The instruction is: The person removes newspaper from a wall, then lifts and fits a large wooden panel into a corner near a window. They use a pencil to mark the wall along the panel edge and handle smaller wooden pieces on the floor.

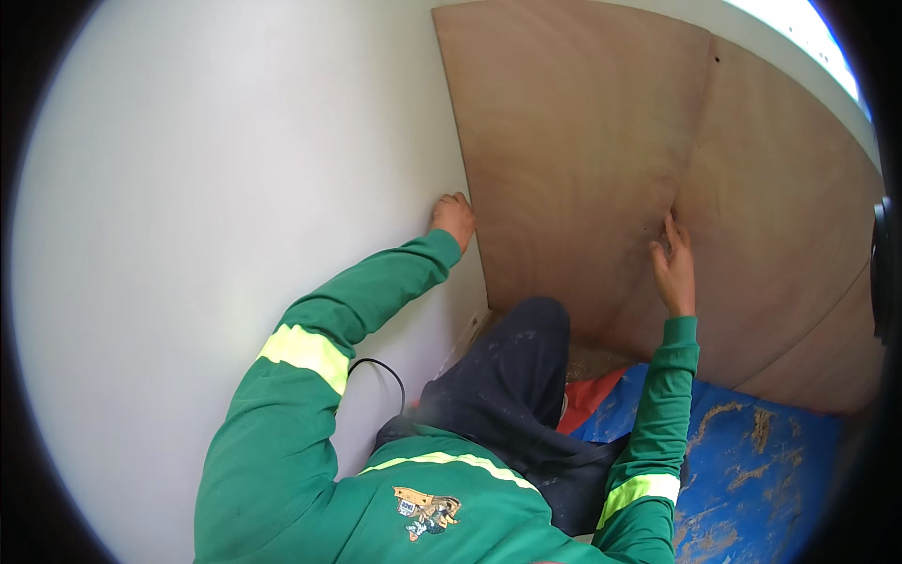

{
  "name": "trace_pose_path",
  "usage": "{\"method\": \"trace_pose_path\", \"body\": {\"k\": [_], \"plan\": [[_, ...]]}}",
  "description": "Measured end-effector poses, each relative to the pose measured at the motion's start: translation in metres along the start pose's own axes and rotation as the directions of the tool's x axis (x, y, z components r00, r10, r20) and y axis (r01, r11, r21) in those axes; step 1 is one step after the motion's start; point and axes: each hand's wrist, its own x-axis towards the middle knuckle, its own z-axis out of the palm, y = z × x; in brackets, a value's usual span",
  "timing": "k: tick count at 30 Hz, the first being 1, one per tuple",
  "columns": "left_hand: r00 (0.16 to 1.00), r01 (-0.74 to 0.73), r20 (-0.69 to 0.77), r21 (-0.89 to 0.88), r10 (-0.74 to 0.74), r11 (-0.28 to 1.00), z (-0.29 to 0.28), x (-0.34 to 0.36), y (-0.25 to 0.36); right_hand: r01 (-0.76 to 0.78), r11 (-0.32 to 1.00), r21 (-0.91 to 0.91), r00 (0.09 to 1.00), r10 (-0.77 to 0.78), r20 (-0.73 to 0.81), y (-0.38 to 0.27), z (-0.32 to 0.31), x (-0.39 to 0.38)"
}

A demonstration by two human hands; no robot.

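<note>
A brown plywood panel (564,141) stands upright in front of me, its left edge meeting a white wall. My left hand (455,219) is curled beside that edge, against the wall. Its fingertips are turned away, so what they hold, if anything, is hidden. Farther right, my right hand (675,268) has its fingers stretched upward on the panel's face, close to the lower end of a vertical seam (696,132). Nothing shows in its grasp.
A blue sheet (752,470) strewn with sawdust covers the floor at lower right. Next to it is a red piece (590,399). My bent knee (540,324) is close to the panel. A black cable (390,371) loops by the white wall (207,188).
</note>
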Motion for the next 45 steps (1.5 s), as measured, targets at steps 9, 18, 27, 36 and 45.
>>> {"method": "trace_pose_path", "body": {"k": [9,18,27,36,45], "plan": [[0.991,0.029,0.127,-0.52,0.044,0.853,-0.031,-0.013,0.093,-0.144,0.985,0.092,0.988,0.138,0.065,0.026,0.0,-0.014],[0.906,-0.374,-0.406,-0.9,0.117,-0.225,-0.138,-0.072,0.198,-0.422,0.905,0.061,0.904,0.414,0.11,0.049,-0.04,-0.104],[0.655,-0.683,-0.708,-0.704,0.264,-0.194,-0.153,-0.111,0.228,-0.701,0.708,-0.09,0.693,0.705,0.147,0.014,-0.057,-0.208],[0.521,-0.823,-0.713,-0.564,0.468,0.057,-0.136,-0.111,0.246,-0.5,0.406,-0.765,0.35,0.903,0.25,0.02,-0.069,-0.261],[0.5,-0.844,-0.811,-0.534,0.304,-0.038,-0.143,-0.121,0.221,-0.522,0.505,-0.687,0.427,0.852,0.302,-0.003,-0.056,-0.238]]}}
